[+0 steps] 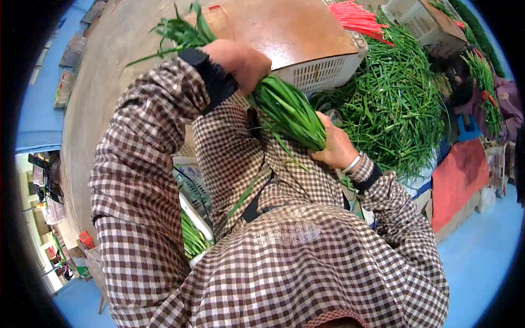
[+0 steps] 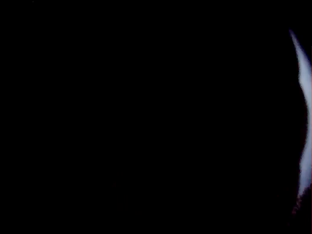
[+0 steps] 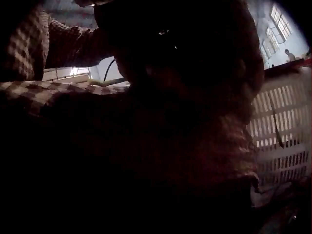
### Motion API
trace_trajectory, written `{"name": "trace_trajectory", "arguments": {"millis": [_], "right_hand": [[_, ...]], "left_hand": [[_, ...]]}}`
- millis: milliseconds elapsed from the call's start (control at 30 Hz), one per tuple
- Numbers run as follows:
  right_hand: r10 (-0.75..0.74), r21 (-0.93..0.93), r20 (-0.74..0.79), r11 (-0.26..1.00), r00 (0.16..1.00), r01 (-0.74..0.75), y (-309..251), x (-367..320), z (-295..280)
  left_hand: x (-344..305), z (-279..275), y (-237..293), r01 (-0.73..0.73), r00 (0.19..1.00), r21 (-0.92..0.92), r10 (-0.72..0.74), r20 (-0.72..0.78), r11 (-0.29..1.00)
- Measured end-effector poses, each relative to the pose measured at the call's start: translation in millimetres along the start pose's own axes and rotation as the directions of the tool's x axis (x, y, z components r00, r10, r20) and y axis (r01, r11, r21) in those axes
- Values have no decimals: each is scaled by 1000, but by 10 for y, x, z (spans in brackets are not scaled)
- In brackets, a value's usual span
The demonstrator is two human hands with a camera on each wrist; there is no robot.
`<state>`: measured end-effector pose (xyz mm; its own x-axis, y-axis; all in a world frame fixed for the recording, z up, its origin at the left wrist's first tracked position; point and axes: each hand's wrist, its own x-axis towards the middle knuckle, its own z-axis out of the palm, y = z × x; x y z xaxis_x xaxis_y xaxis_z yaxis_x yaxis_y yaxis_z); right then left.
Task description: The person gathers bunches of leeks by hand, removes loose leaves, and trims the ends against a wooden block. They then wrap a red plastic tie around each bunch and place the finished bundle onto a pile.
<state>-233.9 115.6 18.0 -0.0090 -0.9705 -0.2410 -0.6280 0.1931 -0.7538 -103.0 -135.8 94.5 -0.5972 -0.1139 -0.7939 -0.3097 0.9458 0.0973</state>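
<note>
A bunch of green chives (image 1: 287, 106) lies across both hands over the lap in the head view. The left hand (image 1: 240, 63), seen from its back, grips the bunch around its middle, its fingertips hidden. Leafy tips stick out beyond it at the upper left. At the other end, the right hand (image 1: 336, 143) holds the bunch with the thumb and fingers around it. A loose blade (image 1: 250, 194) rests on the checked clothing. The left wrist view is almost all black; the right wrist view is very dark, with the hand's work hidden.
A white slatted crate (image 1: 311, 78) with a brown board (image 1: 295, 33) on it stands ahead. Red strips (image 1: 358, 19) lie at its right corner. A large heap of loose chives (image 1: 391, 98) is at right, near a red sheet (image 1: 460, 183). More green stalks (image 1: 192, 236) lie low left.
</note>
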Motion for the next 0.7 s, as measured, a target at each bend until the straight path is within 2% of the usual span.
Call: {"name": "trace_trajectory", "arguments": {"millis": [33, 100, 133, 167, 267, 300, 367, 400, 433, 500, 533, 567, 600, 667, 700], "right_hand": [[-1, -2, -5, 1000, 1000, 1, 45, 17, 2], [-162, 86, -85, 982, 983, 170, 176, 121, -28], [-218, 243, -138, 938, 966, 246, 158, 195, -63], [-293, 203, -87, 930, 952, 305, 147, 283, -194], [-260, 518, 36, 831, 965, 204, 70, 531, -537], [-188, 688, 70, 720, 980, 89, 257, 683, -472], [-121, 844, 205, 524, 971, -113, 424, 986, -420], [-42, 873, 207, 458, 977, -165, 512, 1108, -343], [-24, 892, 227, 406, 974, -198, 202, 749, -264], [-98, 959, 143, 261, 985, -113, 100, 591, -254], [-98, 959, 176, 241, 980, -148, 122, 565, -214], [-90, 959, 191, 227, 977, -167, 132, 548, -177], [-87, 958, 191, 235, 978, -166, 122, 544, -169], [-91, 961, 195, 215, 977, -172, 120, 542, -166], [-126, 962, 200, 213, 972, -170, 151, 558, -166]], "left_hand": [[-35, -109, 26, 11, 999, 59, -9, -37, 998], [-122, -361, 33, 51, 988, 178, -24, -151, 983], [-148, -474, 14, 86, 976, 242, -33, -217, 966], [-178, -600, -13, 135, 956, 312, -41, -289, 941], [-75, -939, -182, 356, 855, 480, -73, -513, 802], [-33, -1028, -238, 433, 809, 495, -84, -581, 753], [18, -1112, -312, 546, 704, 477, -69, -707, 689], [65, -1073, -422, 510, 613, 412, 17, -790, 755], [-354, -938, -157, 517, 594, 370, -12, -804, 772], [-500, -887, -115, 507, 339, 376, 222, -914, 776], [-554, -776, -133, 498, 351, 370, 208, -913, 784], [-605, -621, -138, 340, 105, 161, 133, -985, 926], [-687, -492, -98, 120, -126, -18, -3, -992, 993], [-766, -88, 71, -94, -19, -304, -307, -951, 948], [-732, 149, 187, -190, 62, -218, -210, -976, 957]]}}
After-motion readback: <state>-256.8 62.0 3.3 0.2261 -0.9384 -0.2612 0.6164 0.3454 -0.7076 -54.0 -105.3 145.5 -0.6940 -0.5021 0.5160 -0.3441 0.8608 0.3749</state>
